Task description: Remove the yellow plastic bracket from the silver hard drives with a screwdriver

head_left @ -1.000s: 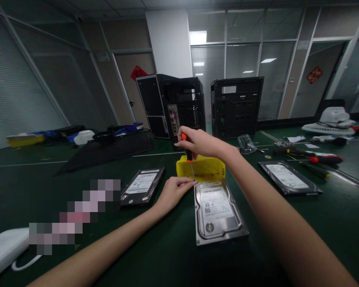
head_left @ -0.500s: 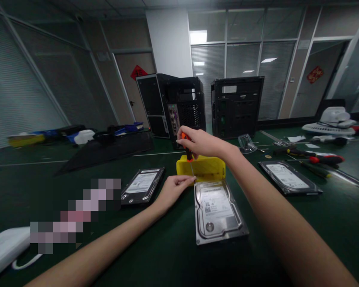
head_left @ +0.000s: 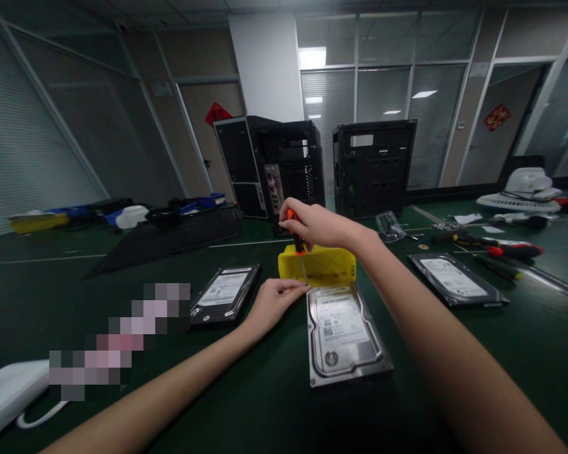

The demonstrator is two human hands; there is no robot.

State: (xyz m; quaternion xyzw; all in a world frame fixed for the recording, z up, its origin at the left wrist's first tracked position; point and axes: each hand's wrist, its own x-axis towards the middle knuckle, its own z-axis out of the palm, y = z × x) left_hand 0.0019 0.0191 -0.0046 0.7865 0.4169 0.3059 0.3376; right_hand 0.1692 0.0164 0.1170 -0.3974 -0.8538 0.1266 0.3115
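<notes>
My right hand (head_left: pixel 318 226) is wrapped around the orange and black handle of a screwdriver (head_left: pixel 298 243). Its thin shaft points down to the upper left corner of a silver hard drive (head_left: pixel 344 334), which lies label side up on the green table. At that same corner my left hand (head_left: pixel 275 301) pinches thumb and fingers together beside the screwdriver tip. Whatever lies between those fingertips is too small to make out. Directly behind the drive stands a yellow bin (head_left: pixel 334 263), partly covered by my right hand and the screwdriver.
Further hard drives lie to the left (head_left: pixel 227 291) and right (head_left: pixel 457 277). Two black computer cases (head_left: pixel 291 164) (head_left: pixel 373 170) stand at the back. Pliers (head_left: pixel 515 250) and other tools lie at the right. A white box-like object (head_left: pixel 12 394) with a cable sits front left.
Both hands keep nearly the same pose, with the screwdriver still at the drive's corner. The whole view has shifted very slightly.
</notes>
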